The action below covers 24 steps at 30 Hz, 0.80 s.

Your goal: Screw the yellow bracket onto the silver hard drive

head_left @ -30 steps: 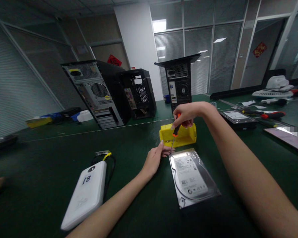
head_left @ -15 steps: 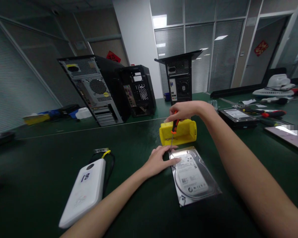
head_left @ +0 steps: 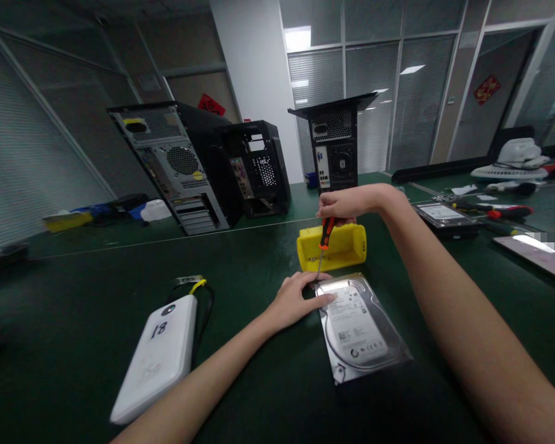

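Screwdriver (head_left: 326, 235) at corner of hard drive (head_left: 361, 330)
Right hand (head_left: 337, 207) closed round the handle (orange and black); left hand (head_left: 298, 298) half open, thumb resting on the drive.

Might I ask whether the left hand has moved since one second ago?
Yes: judged against the yellow bin, the left hand has swung its thumb rightward, onto the hard drive.
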### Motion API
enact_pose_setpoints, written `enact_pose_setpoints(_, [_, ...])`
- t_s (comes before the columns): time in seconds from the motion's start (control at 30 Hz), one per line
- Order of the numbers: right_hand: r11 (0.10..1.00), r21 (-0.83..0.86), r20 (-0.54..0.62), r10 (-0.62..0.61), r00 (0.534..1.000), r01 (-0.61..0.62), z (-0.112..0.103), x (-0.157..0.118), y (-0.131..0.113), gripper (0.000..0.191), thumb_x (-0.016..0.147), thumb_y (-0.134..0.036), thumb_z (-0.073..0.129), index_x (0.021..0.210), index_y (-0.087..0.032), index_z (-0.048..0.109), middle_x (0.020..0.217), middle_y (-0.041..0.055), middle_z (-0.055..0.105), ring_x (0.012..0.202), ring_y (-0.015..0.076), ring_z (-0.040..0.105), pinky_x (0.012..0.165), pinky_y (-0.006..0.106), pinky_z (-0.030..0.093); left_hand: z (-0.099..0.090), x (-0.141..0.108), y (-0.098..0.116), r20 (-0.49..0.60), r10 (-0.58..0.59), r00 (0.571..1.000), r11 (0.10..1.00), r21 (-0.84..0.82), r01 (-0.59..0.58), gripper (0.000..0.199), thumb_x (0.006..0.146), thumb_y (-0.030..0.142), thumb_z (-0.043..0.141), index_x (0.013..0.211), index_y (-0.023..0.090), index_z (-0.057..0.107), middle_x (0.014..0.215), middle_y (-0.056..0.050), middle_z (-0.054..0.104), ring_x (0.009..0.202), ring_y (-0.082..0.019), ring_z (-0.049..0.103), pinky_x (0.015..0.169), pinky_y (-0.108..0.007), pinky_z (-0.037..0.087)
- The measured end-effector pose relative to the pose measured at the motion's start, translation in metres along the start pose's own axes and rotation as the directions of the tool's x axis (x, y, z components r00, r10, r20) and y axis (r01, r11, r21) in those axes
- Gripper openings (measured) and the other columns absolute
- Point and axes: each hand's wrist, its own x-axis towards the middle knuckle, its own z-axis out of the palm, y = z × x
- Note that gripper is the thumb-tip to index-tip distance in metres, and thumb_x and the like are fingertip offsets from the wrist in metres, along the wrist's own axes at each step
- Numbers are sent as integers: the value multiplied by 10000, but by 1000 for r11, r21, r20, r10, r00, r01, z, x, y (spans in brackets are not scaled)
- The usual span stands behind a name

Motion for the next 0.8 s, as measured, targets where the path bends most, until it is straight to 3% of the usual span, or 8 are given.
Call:
enact_pose_setpoints(0.27, [999,-15,-20,-48,999,48,2,-2,-8,362,845,-527,466,846,-169,419,684,38,548,525,112,492,470,227,399,0,0,0,5,-4,1000,1000,-1,4,467,770,553,567,1140,273,621,1139,-39,630,1036,-268,514,909,-378,345])
enact_pose_setpoints(0.63, [995,83,-20,-60,998,61,4,-1,-10,316,879,-491,436,875,-186,352,733,50,608,538,111,572,488,207,464,-1,2,-1,4,-8,1000,1000,15,8,440,778,530,574,1147,292,615,1158,-24,624,1044,-257,519,907,-371,347])
enact_pose_setpoints(0.8, [995,50,-51,-85,995,88,4,1,-11,288,892,-465,411,885,-183,353,765,59,611,568,120,597,469,199,473,-3,4,-6,16,-29,999,999,31,28,462,782,552,556,1165,298,602,1163,-41,610,1066,-274,506,927,-399,341])
